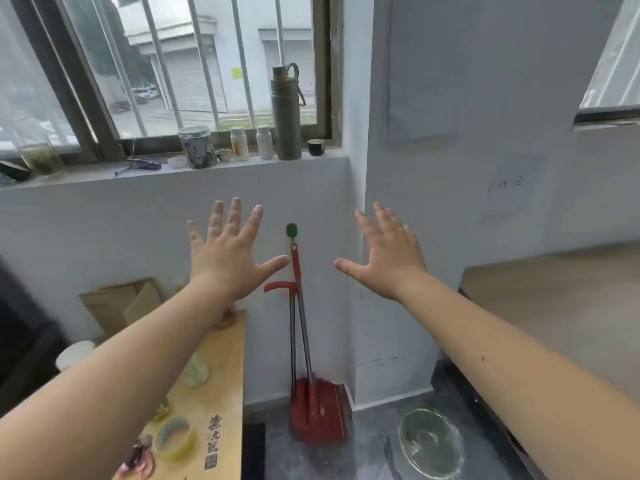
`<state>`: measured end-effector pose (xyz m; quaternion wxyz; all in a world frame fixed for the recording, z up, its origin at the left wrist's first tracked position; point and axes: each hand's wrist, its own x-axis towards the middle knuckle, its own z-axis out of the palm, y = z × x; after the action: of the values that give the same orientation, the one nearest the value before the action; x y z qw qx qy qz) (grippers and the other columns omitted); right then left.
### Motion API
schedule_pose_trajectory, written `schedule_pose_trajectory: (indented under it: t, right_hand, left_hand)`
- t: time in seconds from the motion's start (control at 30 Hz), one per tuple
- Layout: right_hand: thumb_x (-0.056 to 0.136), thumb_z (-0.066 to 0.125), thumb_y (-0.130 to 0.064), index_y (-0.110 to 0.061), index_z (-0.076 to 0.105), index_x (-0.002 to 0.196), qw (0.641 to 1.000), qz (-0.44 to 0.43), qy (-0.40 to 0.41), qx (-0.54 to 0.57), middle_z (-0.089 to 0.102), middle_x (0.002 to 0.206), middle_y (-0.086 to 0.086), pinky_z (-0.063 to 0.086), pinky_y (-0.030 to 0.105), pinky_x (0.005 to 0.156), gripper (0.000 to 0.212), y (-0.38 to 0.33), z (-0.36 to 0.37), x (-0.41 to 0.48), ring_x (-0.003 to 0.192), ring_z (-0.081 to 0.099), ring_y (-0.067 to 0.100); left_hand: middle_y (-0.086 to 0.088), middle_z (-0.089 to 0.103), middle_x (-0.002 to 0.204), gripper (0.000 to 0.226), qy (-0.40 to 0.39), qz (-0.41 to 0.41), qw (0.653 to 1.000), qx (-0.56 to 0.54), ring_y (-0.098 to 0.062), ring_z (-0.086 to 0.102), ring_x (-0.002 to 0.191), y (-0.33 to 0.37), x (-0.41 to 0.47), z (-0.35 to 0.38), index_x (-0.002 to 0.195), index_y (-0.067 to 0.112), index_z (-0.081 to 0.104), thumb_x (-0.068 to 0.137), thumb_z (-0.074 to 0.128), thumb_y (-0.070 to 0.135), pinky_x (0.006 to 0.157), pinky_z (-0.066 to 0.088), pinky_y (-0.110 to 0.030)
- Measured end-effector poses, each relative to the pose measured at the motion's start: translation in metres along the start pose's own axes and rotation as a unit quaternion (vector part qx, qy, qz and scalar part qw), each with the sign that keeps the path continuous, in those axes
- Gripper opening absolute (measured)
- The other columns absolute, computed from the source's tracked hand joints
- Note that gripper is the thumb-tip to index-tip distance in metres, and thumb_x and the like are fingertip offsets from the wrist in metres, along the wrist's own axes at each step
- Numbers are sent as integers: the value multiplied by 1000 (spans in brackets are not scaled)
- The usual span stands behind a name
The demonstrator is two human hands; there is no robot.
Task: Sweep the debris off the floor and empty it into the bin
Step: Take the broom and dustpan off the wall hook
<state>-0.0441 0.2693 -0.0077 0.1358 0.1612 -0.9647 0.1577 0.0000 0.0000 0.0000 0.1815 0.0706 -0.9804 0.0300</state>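
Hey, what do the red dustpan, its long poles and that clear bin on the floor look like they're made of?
The red dustpan looks like moulded plastic, with an even matte red surface. Its poles seem to be metal tubing, grey and shiny, with red plastic fittings. The clear bin is probably transparent plastic, since the floor shows through it and its rim glints; glass can't be ruled out.

sill – green flask [286, 114], jar [198, 147] | wooden table [221, 382] – tape roll [175, 439]
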Motion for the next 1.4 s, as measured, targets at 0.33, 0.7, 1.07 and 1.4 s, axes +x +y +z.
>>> schedule_pose_trajectory:
  t: [0.33,0.7,1.07,1.4]
  right_hand:
    - [80,46,-79,-35,16,161,998,-15,-61,25,0,171,5,7,51,125,97,71,69,51,157,-2,23]
    - [81,50,-76,-34,19,160,987,-45,-142,57,6,171,5,18,51,124,95,101,159,93,156,8,26]
    - [82,63,-66,-28,27,158,964,49,-182,187,30,164,-2,33,44,118,92,76,259,137,149,31,19]
    - [80,74,-54,-26,34,155,940,116,-101,305,38,159,-4,33,37,119,90,40,346,206,145,35,14]
  left_hand:
    - [-1,-3,173,108,-85,-68,993,38,-27,-10,158,34,30,94,163,38,-1,75,20,97,124,2,-65]
    - [-3,17,171,101,-162,-115,979,51,-27,5,159,53,39,179,164,34,8,82,30,89,125,8,-62]
    - [-7,32,165,93,-221,-81,972,-3,-31,22,154,15,105,293,161,29,23,84,45,77,123,17,-62]
    - [-10,17,170,97,-209,-72,972,-75,-32,15,156,-11,150,374,163,27,12,86,60,61,124,21,-56]
